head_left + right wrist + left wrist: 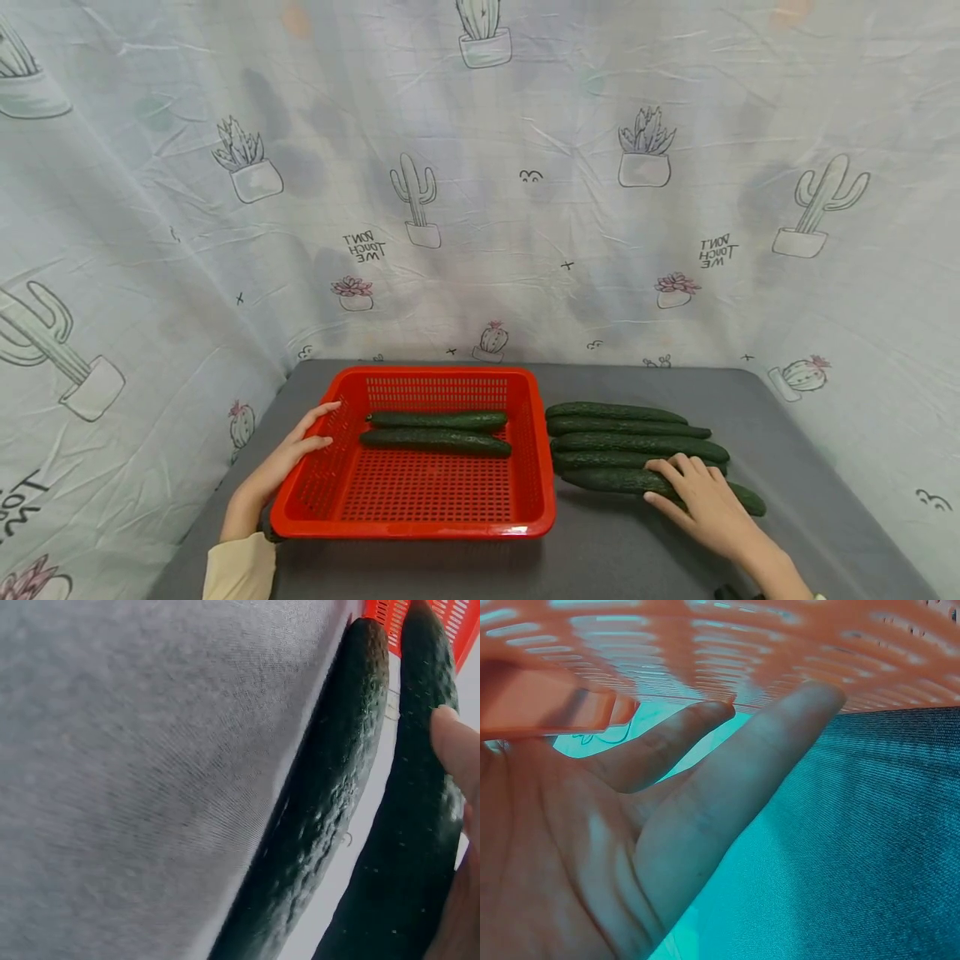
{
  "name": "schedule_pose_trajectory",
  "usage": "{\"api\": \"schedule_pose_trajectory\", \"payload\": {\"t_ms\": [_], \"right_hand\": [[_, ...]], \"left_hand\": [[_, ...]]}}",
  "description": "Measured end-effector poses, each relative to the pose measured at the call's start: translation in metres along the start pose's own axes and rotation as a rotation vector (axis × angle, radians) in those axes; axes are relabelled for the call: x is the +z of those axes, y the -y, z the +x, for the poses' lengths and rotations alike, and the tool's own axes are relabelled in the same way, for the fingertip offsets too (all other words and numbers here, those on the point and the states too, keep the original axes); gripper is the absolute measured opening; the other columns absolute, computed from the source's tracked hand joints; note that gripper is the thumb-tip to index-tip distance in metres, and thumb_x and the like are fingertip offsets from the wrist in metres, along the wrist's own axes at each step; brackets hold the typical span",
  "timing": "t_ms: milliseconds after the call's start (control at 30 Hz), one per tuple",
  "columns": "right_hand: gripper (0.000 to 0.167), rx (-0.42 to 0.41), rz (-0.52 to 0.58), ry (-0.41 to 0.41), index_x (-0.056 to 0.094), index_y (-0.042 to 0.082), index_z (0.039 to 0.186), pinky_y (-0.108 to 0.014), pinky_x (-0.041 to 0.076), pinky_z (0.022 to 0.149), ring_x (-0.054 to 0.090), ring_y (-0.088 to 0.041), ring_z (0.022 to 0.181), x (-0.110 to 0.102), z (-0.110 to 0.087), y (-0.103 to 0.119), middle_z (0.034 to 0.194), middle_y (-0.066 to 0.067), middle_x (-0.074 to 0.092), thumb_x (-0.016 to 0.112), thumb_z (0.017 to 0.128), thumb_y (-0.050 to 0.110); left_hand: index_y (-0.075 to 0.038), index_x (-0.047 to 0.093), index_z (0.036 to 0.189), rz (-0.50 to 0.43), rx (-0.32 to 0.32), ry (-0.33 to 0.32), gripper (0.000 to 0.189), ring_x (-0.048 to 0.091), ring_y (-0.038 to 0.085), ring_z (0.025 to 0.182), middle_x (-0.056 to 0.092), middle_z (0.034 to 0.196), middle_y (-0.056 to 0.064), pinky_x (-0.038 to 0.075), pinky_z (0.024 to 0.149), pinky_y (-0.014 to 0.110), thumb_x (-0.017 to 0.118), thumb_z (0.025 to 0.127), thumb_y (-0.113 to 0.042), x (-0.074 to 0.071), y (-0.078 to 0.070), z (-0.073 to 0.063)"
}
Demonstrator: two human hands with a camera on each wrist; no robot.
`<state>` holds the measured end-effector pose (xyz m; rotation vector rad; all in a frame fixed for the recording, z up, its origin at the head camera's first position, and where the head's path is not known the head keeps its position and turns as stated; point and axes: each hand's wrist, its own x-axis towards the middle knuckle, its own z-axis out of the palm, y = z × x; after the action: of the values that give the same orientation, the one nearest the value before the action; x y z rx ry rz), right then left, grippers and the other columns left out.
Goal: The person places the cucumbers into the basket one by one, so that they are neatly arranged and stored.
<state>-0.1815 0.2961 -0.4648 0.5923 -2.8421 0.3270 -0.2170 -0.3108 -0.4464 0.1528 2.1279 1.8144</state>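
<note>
A red plastic basket (420,528) with slotted walls stands on the grey table, and two dark green cucumbers (437,442) lie side by side in its back half. My left hand (281,467) grips the basket's left rim: two digits reach over it, while other fingers (705,802) stretch out along the outer wall. Right of the basket, several cucumbers (637,446) lie in a row. My right hand (701,504) holds the nearest one (615,480), fingers over its top and thumb on the near side. In the right wrist view the thumb (454,746) presses that cucumber (397,862).
The grey tabletop (615,558) runs in front of the basket and the cucumbers. A pale curtain (540,225) printed with potted cacti hangs behind the table and along both sides. The cucumber row's left ends lie close to the basket's right wall.
</note>
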Motion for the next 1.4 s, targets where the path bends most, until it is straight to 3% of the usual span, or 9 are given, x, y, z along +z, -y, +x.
{"api": "schedule_pose_trajectory", "payload": {"t_ms": [200,433,733,1033,1400], "right_hand": [[0.039,0.014,-0.053,-0.035,0.06,0.026,0.113,-0.031,0.025,0.065,0.039,-0.009,0.076,-0.012,0.008,0.004,0.085,0.011,0.043,0.061,0.083,0.05],[0.042,0.05,-0.081,0.011,0.059,0.024,0.116,-0.03,0.022,0.061,0.037,-0.01,0.07,-0.027,0.018,0.009,0.082,0.008,0.043,0.058,0.084,0.052],[0.044,0.066,-0.11,-0.002,0.057,0.021,0.117,-0.029,0.026,0.06,0.045,-0.016,0.076,-0.046,0.027,0.012,0.091,0.001,0.05,0.057,0.086,0.052],[0.048,0.1,-0.104,0.009,0.054,0.02,0.121,-0.03,0.024,0.06,0.039,-0.014,0.071,-0.064,0.034,0.018,0.087,0.0,0.048,0.05,0.088,0.055],[0.05,0.079,-0.105,-0.03,0.055,0.02,0.121,-0.031,0.025,0.061,0.041,-0.016,0.073,-0.071,0.048,0.036,0.089,-0.002,0.049,0.049,0.087,0.057]], "left_hand": [[-0.028,0.012,0.147,0.029,-0.002,-0.014,0.057,0.042,0.035,0.121,0.013,0.149,0.014,0.049,0.086,0.042,0.041,0.098,-0.024,0.0,0.001,0.0],[-0.028,0.011,0.147,0.032,-0.006,-0.02,0.057,0.042,0.035,0.121,0.014,0.148,0.015,0.049,0.086,0.042,0.04,0.098,-0.023,0.0,0.0,-0.001],[-0.027,0.012,0.147,0.031,0.002,-0.023,0.058,0.041,0.035,0.121,0.014,0.149,0.015,0.049,0.086,0.044,0.041,0.098,-0.024,0.001,-0.001,-0.001],[-0.026,0.011,0.148,0.041,0.006,-0.007,0.058,0.041,0.036,0.121,0.013,0.15,0.015,0.048,0.086,0.043,0.041,0.099,-0.025,0.001,-0.001,0.0],[-0.026,0.011,0.148,0.066,0.0,-0.017,0.058,0.038,0.035,0.122,0.01,0.15,0.013,0.047,0.087,0.039,0.042,0.098,-0.026,0.0,-0.002,0.0]]}}
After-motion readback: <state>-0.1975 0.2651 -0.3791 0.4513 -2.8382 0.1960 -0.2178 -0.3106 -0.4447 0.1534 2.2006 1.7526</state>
